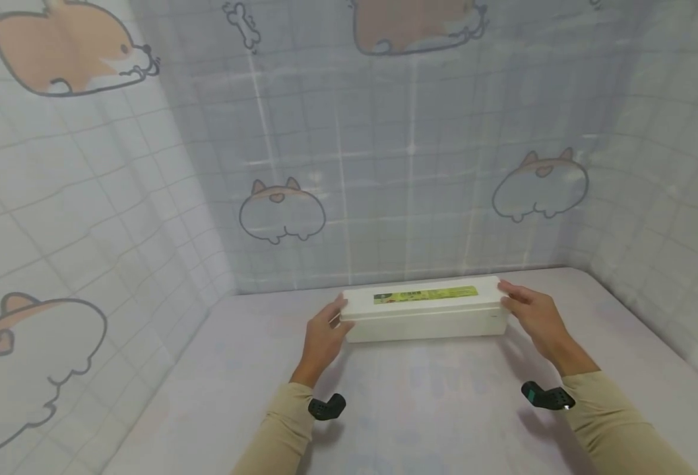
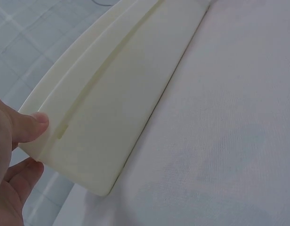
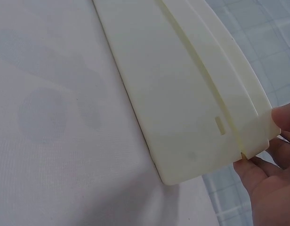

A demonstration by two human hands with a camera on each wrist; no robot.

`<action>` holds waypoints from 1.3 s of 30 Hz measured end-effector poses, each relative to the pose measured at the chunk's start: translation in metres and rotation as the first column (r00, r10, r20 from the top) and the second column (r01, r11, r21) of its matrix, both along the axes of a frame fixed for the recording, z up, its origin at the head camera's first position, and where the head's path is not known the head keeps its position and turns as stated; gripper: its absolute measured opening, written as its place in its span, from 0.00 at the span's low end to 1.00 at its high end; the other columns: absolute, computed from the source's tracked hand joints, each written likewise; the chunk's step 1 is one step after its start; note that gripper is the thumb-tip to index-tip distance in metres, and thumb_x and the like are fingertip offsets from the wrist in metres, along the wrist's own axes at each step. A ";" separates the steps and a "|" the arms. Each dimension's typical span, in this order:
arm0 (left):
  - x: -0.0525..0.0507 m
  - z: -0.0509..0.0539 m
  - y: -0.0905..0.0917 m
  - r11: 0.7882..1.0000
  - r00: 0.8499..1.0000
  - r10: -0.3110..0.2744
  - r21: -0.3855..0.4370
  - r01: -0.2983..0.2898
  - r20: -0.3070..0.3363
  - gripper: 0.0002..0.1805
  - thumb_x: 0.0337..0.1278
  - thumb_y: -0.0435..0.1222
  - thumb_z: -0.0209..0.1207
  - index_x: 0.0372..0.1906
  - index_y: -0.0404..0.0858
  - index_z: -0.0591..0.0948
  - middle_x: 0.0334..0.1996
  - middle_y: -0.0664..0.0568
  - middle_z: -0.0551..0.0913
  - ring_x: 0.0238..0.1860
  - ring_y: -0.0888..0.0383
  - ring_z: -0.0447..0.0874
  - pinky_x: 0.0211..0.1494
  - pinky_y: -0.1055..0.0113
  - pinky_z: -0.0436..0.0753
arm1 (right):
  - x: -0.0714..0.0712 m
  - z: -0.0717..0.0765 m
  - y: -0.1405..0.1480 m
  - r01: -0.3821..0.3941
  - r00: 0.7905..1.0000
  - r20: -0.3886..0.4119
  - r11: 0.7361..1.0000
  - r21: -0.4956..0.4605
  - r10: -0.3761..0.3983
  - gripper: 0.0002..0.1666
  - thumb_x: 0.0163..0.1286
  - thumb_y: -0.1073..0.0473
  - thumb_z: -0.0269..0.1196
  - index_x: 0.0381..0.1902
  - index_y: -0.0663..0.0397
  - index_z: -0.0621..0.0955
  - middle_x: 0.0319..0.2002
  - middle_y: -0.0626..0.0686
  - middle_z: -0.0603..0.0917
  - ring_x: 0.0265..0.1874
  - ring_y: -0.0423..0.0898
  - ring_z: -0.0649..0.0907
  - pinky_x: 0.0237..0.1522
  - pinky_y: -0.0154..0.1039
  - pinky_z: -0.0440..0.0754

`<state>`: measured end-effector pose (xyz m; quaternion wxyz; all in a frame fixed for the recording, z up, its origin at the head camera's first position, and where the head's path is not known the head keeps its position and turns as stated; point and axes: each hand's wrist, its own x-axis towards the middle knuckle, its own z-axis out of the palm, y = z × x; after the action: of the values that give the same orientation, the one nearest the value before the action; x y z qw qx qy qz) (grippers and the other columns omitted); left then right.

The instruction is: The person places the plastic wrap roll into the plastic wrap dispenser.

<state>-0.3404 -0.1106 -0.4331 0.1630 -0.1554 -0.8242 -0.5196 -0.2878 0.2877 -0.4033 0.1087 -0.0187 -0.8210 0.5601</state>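
A long white lidded box sits on the table with its long front side towards me. A green and yellow label runs along the top of its lid. My left hand grips the left end, thumb on the lid's front edge and fingers round the end, as the left wrist view also shows. At the opposite end my right hand holds the lid's corner between thumb and fingers. A small slot shows in the front wall in the right wrist view. The inside of the box is hidden.
The table has a pale cloth-like cover. Sheets with a grid and cartoon dogs hang behind it and along both sides. Each wrist carries a black band-like device.
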 end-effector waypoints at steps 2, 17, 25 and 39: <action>-0.001 0.001 0.000 1.000 1.000 -0.002 0.001 0.002 -0.008 0.27 0.60 0.27 0.65 0.64 0.30 0.76 0.71 0.46 0.69 0.71 0.50 0.68 0.65 0.64 0.74 | -0.001 0.000 0.000 0.006 1.000 0.007 1.000 0.000 -0.006 0.30 0.81 0.59 0.50 0.75 0.64 0.62 0.77 0.58 0.58 0.75 0.63 0.57 0.69 0.60 0.63; -0.006 0.007 -0.002 0.997 0.997 0.056 -0.059 -0.053 0.048 0.27 0.61 0.30 0.65 0.66 0.37 0.77 0.71 0.51 0.70 0.65 0.46 0.75 0.64 0.58 0.77 | -0.002 0.000 -0.003 -0.005 1.000 0.018 1.000 -0.022 0.005 0.31 0.81 0.56 0.50 0.76 0.62 0.62 0.77 0.56 0.57 0.75 0.62 0.57 0.69 0.61 0.63; -0.007 0.006 -0.002 0.998 0.998 0.051 -0.033 -0.049 0.041 0.26 0.61 0.30 0.65 0.65 0.37 0.77 0.71 0.51 0.70 0.65 0.46 0.75 0.64 0.59 0.76 | -0.002 -0.003 -0.001 -0.007 1.000 0.004 1.000 0.002 0.007 0.30 0.81 0.57 0.51 0.75 0.63 0.63 0.77 0.57 0.57 0.75 0.62 0.57 0.69 0.62 0.62; -0.001 0.002 -0.001 0.999 0.999 0.039 0.002 -0.039 0.034 0.27 0.60 0.29 0.65 0.65 0.35 0.77 0.70 0.52 0.70 0.66 0.49 0.75 0.63 0.64 0.76 | 0.001 -0.003 0.002 0.001 1.000 0.025 1.000 0.006 -0.001 0.28 0.79 0.61 0.50 0.74 0.64 0.66 0.77 0.57 0.56 0.76 0.63 0.55 0.70 0.63 0.59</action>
<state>-0.3416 -0.1117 -0.4312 0.1592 -0.1300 -0.8290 -0.5201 -0.2870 0.2894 -0.4065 0.0986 -0.0257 -0.8240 0.5574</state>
